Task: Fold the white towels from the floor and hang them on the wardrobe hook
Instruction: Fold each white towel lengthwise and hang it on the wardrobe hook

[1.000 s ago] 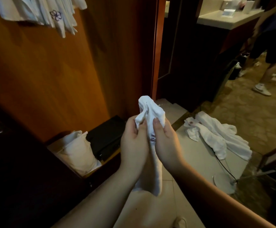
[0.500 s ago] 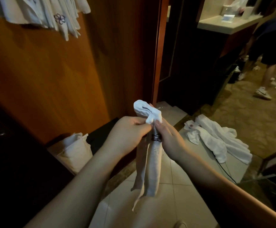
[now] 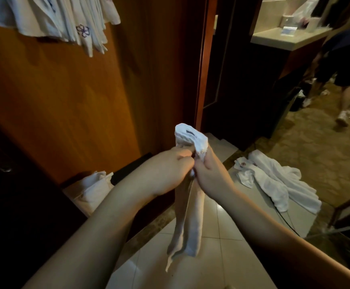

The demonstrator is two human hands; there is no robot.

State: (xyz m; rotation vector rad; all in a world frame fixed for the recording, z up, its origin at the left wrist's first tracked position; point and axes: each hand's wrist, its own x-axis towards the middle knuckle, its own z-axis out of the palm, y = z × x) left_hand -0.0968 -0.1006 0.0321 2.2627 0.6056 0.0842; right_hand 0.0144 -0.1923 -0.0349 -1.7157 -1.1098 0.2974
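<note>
We hold a narrow folded white towel (image 3: 188,222) before the wardrobe, our left hand (image 3: 168,170) and right hand (image 3: 209,174) both pinching it near its bunched top while the rest hangs down. More white towels (image 3: 274,182) lie crumpled on the floor (image 3: 211,257) to the right; others hang (image 3: 65,17) above left.

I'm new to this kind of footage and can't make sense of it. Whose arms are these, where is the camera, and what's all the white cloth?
The camera sits on a person's head, looking down at their own arms. The left hand and right hand both grip a narrow folded white towel, its top bunched above the fingers and the rest hanging down. More towels lie crumpled on the tiled floor to the right. Others already hang on the wooden wardrobe, top left. Another person stands in the background.
</note>
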